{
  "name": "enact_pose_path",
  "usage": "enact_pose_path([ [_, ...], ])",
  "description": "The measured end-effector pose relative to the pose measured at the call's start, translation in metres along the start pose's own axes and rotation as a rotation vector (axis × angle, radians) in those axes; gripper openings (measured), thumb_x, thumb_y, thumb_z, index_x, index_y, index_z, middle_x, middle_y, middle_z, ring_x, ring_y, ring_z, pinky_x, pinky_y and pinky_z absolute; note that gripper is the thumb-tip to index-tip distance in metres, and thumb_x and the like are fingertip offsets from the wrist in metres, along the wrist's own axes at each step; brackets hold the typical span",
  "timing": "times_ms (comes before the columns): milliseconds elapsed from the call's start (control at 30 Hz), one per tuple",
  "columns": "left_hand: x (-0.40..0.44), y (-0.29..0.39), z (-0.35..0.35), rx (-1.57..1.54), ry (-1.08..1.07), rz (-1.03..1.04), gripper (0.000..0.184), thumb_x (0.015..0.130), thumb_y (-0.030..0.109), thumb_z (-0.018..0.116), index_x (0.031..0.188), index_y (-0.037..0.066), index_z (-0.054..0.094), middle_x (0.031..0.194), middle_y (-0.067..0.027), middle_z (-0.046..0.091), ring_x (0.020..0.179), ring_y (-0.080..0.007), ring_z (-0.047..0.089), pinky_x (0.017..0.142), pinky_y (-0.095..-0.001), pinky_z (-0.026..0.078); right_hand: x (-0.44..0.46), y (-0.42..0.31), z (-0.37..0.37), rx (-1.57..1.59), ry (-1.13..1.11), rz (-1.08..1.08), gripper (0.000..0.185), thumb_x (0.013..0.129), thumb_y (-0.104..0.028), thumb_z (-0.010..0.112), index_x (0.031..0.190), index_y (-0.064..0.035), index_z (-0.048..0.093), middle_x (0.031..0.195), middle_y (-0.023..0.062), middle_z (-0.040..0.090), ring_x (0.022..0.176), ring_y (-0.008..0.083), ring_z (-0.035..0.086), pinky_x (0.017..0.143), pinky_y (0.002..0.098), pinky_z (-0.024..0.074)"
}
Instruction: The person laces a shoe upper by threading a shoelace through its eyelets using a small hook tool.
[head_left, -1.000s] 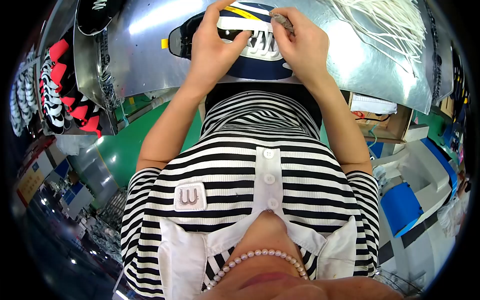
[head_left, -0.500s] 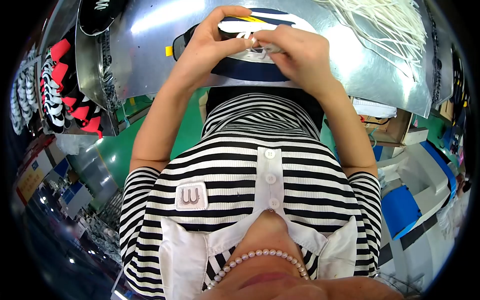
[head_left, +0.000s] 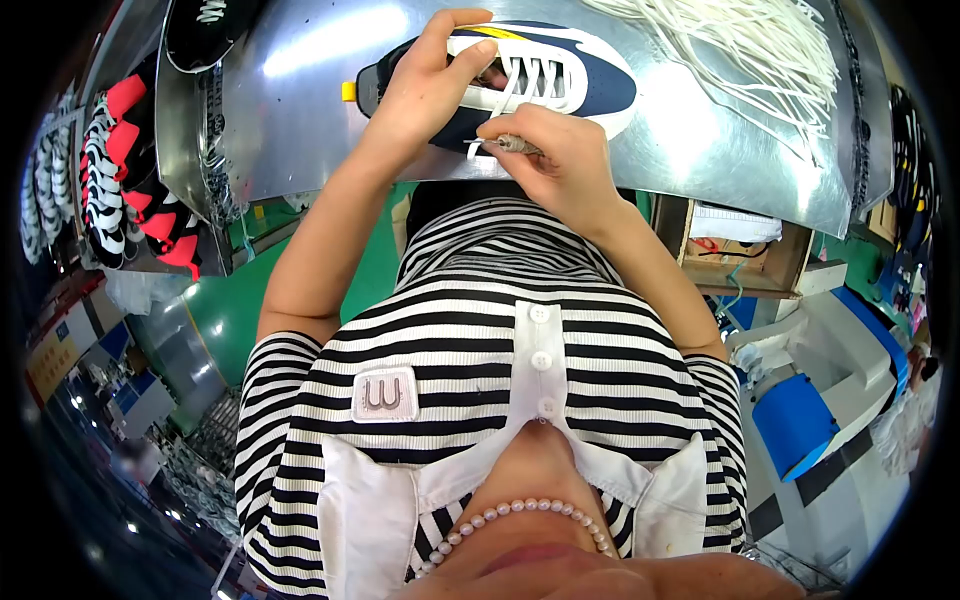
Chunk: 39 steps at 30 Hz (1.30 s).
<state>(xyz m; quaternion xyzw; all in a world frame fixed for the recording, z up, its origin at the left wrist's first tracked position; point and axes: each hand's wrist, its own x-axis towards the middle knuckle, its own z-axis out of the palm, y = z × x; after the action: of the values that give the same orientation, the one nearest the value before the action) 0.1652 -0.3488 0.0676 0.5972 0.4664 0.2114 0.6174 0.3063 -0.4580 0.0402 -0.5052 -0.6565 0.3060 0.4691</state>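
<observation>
A navy-and-white sneaker with a yellow accent lies sideways on the metal worktop, toe to the right. White shoelace crosses its eyelet rows. My left hand grips the shoe near its ankle opening, thumb inside the near edge and fingers over the far side. Closed around the grey wrapped handle of a thin hooked tool is my right hand, at the shoe's near side. A stretch of white lace runs from the eyelets down to the tool tip, where it hangs at the table edge.
A pile of white laces covers the worktop's right back. A black shoe stands at the back left. Black, white and red shoe parts hang at the left. Below right are an open drawer and a blue-and-white machine.
My right hand has drawn back toward my body with the tool, pulling lace out from the eyelets. The laced front of the sneaker is now uncovered. My left hand stays at the opening.
</observation>
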Motion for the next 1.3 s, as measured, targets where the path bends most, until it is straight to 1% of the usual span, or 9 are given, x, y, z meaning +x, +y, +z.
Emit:
enact_pose_path([
  [100, -0.015, 0.007, -0.009, 0.476, 0.042, 0.160, 0.043, 0.100, 0.022, 0.057, 0.139, 0.007, 0.046, 0.096, -0.0116, 0.066, 0.088, -0.0138, 0.061, 0.084, -0.0273, 0.049, -0.014, -0.003, -0.004, 0.039, -0.002, 0.030, 0.016, 0.082, -0.008, 0.072, 0.098, -0.0091, 0.071, 0.075, 0.0035, 0.066, 0.054, 0.0148, 0.059, 0.051, 0.0272, 0.0455],
  [167, -0.035, 0.013, -0.015, 0.520, 0.024, 0.063, 0.046, 0.098, 0.017, 0.059, 0.140, 0.007, 0.045, 0.100, -0.0129, 0.068, 0.089, -0.0155, 0.060, 0.083, -0.0281, 0.049, -0.029, -0.004, -0.006, 0.202, 0.202, 0.270, 0.014, 0.086, -0.008, 0.071, 0.100, -0.0063, 0.073, 0.072, 0.0022, 0.067, 0.055, 0.0080, 0.056, 0.052, 0.0233, 0.0432],
  [300, -0.051, -0.001, -0.015, 0.697, 0.112, 0.492, 0.041, 0.088, 0.010, 0.070, 0.126, 0.005, 0.056, 0.099, -0.0096, 0.071, 0.079, -0.0195, 0.063, 0.073, -0.0301, 0.050, -0.023, -0.001, -0.012, 0.231, 0.172, 0.569, 0.022, 0.086, -0.018, 0.075, 0.101, -0.0020, 0.074, 0.073, 0.0058, 0.070, 0.063, 0.0060, 0.059, 0.058, 0.0220, 0.0465],
  [400, -0.048, -0.004, -0.010, 0.754, 0.091, 0.534, 0.016, 0.085, 0.010, 0.070, 0.099, 0.004, 0.062, 0.086, -0.0126, 0.065, 0.073, -0.0322, 0.063, 0.065, -0.0384, 0.049, -0.010, 0.003, -0.001, 0.162, 0.127, 0.564, 0.020, 0.086, -0.019, 0.075, 0.097, -0.0032, 0.073, 0.072, 0.0060, 0.069, 0.061, 0.0084, 0.060, 0.058, 0.0248, 0.0473],
  [600, -0.045, -0.009, -0.015, 0.678, 0.080, 0.501, 0.018, 0.088, 0.016, 0.068, 0.101, 0.004, 0.062, 0.086, -0.0139, 0.067, 0.075, -0.0317, 0.065, 0.066, -0.0383, 0.049, 0.002, -0.004, 0.005, 0.498, 0.277, 0.555, 0.014, 0.088, -0.015, 0.073, 0.091, -0.0013, 0.071, 0.075, -0.0056, 0.063, 0.067, 0.0016, 0.052, 0.060, 0.0178, 0.0418],
  [833, -0.046, -0.007, -0.009, 0.737, 0.044, 0.414, 0.027, 0.087, 0.019, 0.072, 0.107, 0.003, 0.063, 0.090, -0.0125, 0.070, 0.075, -0.0258, 0.066, 0.068, -0.0311, 0.050, 0.018, 0.011, 0.013, 0.520, 0.384, 0.411, 0.015, 0.089, -0.015, 0.072, 0.090, 0.0003, 0.069, 0.078, -0.0039, 0.064, 0.069, 0.0015, 0.052, 0.061, 0.0188, 0.0416],
  [1000, -0.042, -0.012, -0.005, 0.789, 0.125, 0.360, 0.028, 0.083, 0.023, 0.076, 0.101, 0.005, 0.064, 0.090, -0.0095, 0.072, 0.079, -0.0255, 0.070, 0.069, -0.0314, 0.052, 0.006, -0.005, 0.008, 0.279, 0.331, 0.318, 0.023, 0.093, -0.016, 0.066, 0.108, -0.0011, 0.056, 0.076, 0.0040, 0.066, 0.065, 0.0088, 0.056, 0.060, 0.0251, 0.0446],
  [1100, -0.040, -0.014, -0.005, 0.772, 0.157, 0.421, 0.028, 0.082, 0.022, 0.077, 0.100, 0.005, 0.065, 0.091, -0.0095, 0.073, 0.082, -0.0248, 0.071, 0.071, -0.0307, 0.052, -0.016, -0.011, -0.006, 0.152, 0.088, 0.420, 0.022, 0.096, -0.015, 0.061, 0.109, -0.0015, 0.050, 0.076, 0.0109, 0.066, 0.064, 0.0164, 0.062, 0.060, 0.0291, 0.0468],
  [1300, -0.042, -0.014, -0.005, 0.739, 0.133, 0.447, 0.026, 0.082, 0.018, 0.078, 0.101, 0.005, 0.067, 0.091, -0.0097, 0.073, 0.082, -0.0242, 0.071, 0.070, -0.0309, 0.053, -0.017, -0.010, -0.005, 0.111, 0.049, 0.451, 0.018, 0.096, -0.015, 0.061, 0.099, -0.0004, 0.052, 0.072, 0.0125, 0.067, 0.064, 0.0246, 0.068, 0.060, 0.0321, 0.0493],
])
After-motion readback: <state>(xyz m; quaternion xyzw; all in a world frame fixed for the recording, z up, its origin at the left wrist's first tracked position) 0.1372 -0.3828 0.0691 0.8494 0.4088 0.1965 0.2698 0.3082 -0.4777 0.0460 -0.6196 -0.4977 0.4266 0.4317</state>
